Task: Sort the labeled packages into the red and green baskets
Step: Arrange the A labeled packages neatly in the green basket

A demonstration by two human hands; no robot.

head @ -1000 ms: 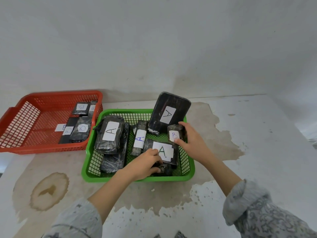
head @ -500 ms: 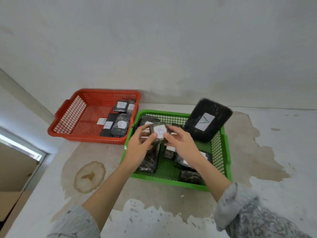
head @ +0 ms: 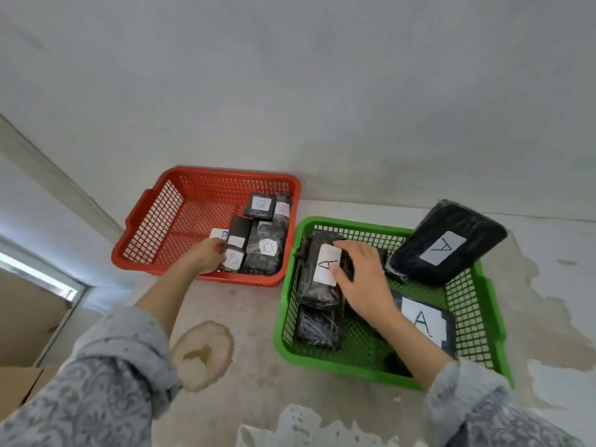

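Observation:
The red basket [head: 154,217] at the left holds several black packages labelled B. My left hand [head: 203,254] is inside it at its front edge, fingers closed on a small B package [head: 233,260] that rests beside the others. The green basket [head: 480,304] at the right holds black packages labelled A. My right hand [head: 362,279] lies over a wrapped A package [head: 317,285] at the basket's left side, thumb and fingers on its right edge. A large A package [head: 451,241] leans on the back right rim. Another A package [head: 425,324] lies flat behind my right forearm.
Both baskets sit on a stained white surface against a white wall. A round brown stain [head: 203,353] lies in front of the red basket. A cardboard box [head: 22,379] and a drop-off sit at the far left.
My left hand carried the small B package from above the green basket into the red basket. My right hand let go of it and came down onto the A package.

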